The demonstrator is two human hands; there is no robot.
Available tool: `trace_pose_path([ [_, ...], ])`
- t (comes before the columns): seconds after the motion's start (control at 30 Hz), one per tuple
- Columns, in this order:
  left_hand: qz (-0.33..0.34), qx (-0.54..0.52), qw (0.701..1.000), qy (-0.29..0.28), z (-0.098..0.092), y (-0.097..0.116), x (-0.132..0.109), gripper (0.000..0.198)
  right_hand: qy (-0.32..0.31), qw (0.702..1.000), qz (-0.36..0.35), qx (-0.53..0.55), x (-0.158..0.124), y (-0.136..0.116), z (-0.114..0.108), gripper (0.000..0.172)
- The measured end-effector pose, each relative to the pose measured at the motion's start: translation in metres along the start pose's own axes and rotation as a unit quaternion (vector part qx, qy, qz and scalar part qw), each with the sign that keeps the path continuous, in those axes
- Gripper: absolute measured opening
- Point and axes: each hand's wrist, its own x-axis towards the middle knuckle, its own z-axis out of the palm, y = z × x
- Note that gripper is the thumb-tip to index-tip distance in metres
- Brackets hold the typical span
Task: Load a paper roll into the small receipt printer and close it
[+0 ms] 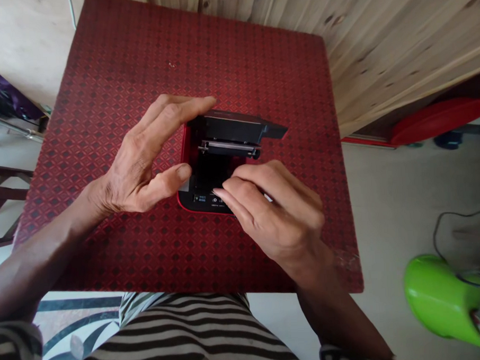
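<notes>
A small red and black device (219, 159), like a compact printer, sits in the middle of the red patterned table (140, 73). Its black lid (237, 126) stands open, showing a roller bar. My left hand (144, 163) cups the device's left side, fingers over the lid's top and thumb against the body. My right hand (273, 210) rests on the device's front right, fingers curled together over its open compartment. What lies under those fingers is hidden.
A wooden plank wall (377, 41) rises behind the table on the right. A green fan base (440, 298) stands on the floor at the lower right. A red object (440, 118) lies by the wall. Dark furniture (1, 185) is at the left.
</notes>
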Motion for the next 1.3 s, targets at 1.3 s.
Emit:
trace_pose_path([
  [1.3, -0.045, 0.077, 0.996, 0.0, 0.03, 0.007, -0.028, 0.074, 0.085, 0.994, 0.033, 0.058, -0.028, 0.0, -0.002, 0.01],
])
